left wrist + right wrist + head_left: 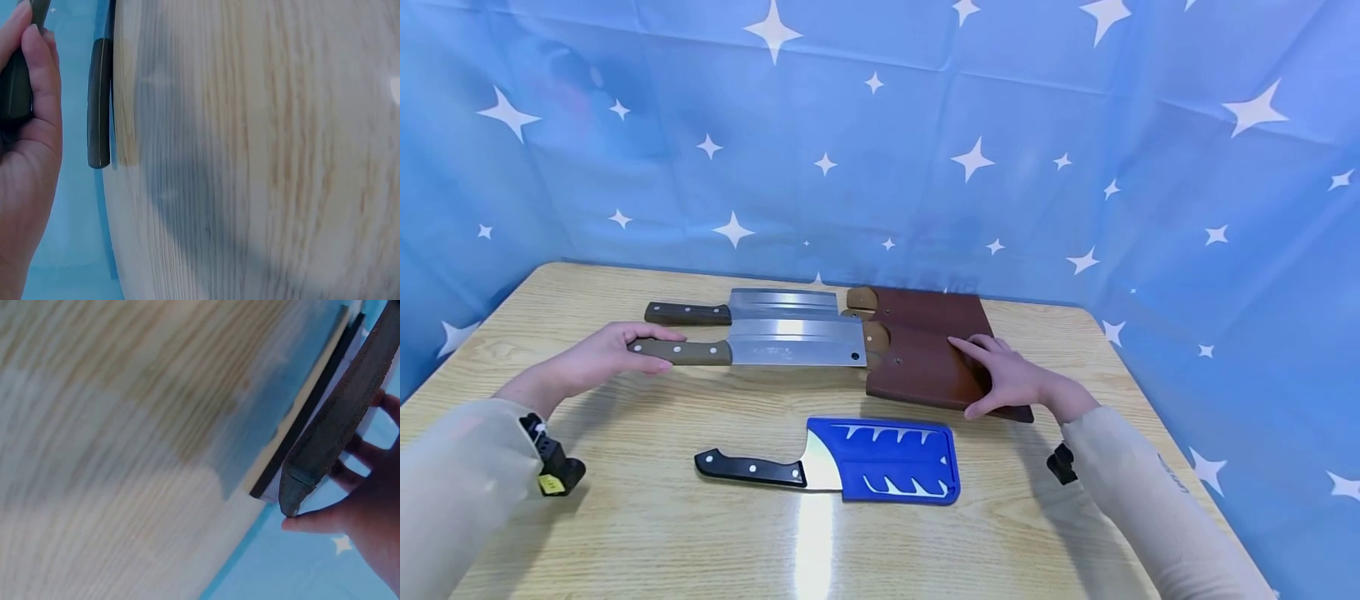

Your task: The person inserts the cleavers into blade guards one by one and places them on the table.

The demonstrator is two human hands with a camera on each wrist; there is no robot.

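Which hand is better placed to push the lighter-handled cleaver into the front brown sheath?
Probably the left hand: it grips the cleaver by its handle, blade toward the sheath. The right hand holds the sheath's right end, so it suits steadying.

I hold an olive-brown-handled cleaver (775, 342), broad steel bare. My dark-brown sheath (928, 367) sits just beside its squared end.

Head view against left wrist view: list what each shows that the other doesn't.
Only the head view: the right hand, reddish-brown leather sheaths, and a black-handled knife in a blue plastic guard.

Only the left wrist view: no separate object, just a close side view of the left hand.

Both: that hand, the brown cleaver handle it holds, a darker cleaver handle, the pale wooden tabletop and blue starred cloth.
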